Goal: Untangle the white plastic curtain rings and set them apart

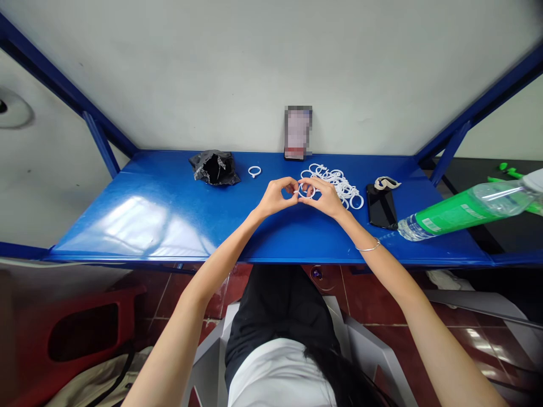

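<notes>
Bare forearms rise from the bottom of the frame to mid-frame, where the left hand and right hand meet, fingertips pinching one white ring between them above the blue table. The ring pile lies just right; open surface spreads left toward the near edge.

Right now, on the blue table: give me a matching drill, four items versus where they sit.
Items:
1. black bag
2. lone white ring
3. heap of white rings
4. black phone

Places:
A. just right of the right hand
B. farthest left
C. beside the green-labelled bottle
D. between bag and left hand

Pairs: 1-B, 2-D, 3-A, 4-C
</notes>
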### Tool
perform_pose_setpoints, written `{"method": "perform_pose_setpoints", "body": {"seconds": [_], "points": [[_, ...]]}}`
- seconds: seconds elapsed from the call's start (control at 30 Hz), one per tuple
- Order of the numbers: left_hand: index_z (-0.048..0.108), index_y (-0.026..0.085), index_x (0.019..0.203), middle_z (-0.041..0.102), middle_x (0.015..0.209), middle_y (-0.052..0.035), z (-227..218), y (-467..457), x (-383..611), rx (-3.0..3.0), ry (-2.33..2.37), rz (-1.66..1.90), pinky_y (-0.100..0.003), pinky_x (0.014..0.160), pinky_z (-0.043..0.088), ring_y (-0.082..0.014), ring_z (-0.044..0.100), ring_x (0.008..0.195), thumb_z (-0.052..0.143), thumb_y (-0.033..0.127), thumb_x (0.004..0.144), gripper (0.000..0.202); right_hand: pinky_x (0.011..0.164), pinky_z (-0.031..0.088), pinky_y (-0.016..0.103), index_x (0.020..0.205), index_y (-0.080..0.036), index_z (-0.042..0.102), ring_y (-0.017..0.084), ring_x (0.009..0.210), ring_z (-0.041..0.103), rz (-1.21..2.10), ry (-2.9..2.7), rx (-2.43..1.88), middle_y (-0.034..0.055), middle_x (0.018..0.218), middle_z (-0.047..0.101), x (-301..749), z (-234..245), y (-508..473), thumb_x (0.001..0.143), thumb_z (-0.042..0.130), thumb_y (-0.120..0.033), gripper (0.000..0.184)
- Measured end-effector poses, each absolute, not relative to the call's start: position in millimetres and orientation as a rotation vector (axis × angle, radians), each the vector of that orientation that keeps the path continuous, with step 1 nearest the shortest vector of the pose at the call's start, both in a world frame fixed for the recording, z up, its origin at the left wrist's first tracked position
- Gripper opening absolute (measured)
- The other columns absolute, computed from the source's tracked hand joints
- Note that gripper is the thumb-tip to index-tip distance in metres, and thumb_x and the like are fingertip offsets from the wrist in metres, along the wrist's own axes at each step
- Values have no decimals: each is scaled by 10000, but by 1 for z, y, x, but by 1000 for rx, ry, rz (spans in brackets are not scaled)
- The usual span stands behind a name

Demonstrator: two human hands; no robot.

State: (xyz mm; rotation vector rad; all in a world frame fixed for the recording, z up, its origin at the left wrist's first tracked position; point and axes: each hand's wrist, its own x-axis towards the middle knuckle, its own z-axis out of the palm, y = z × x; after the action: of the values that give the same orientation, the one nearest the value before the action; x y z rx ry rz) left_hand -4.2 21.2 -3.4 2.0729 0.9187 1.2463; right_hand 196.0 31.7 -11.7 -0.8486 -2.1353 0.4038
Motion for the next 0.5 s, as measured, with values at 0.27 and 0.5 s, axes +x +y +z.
{"method": "perform_pose_setpoints", "body": {"seconds": [0.27,0.5], "points": [[607,159,745,647,708,-1,0,20,-5,2048,893,1210,-241,656,458,-118,571,641,656,225,731,84,698,571,351,1146,-225,662,162,648,606,490,-2144,-856,43,896,680,195,-10,31,855,680,-532,423],[586,169,742,634,691,11,0,20,-6,2061,898,1221,-237,640,452,-116,568,616,637,199,712,66,715,582,362,1268,-239,615,164,692,628,526,-2154,-822,64,1015,712,195,-8,30,861,688,-419,451]]}}
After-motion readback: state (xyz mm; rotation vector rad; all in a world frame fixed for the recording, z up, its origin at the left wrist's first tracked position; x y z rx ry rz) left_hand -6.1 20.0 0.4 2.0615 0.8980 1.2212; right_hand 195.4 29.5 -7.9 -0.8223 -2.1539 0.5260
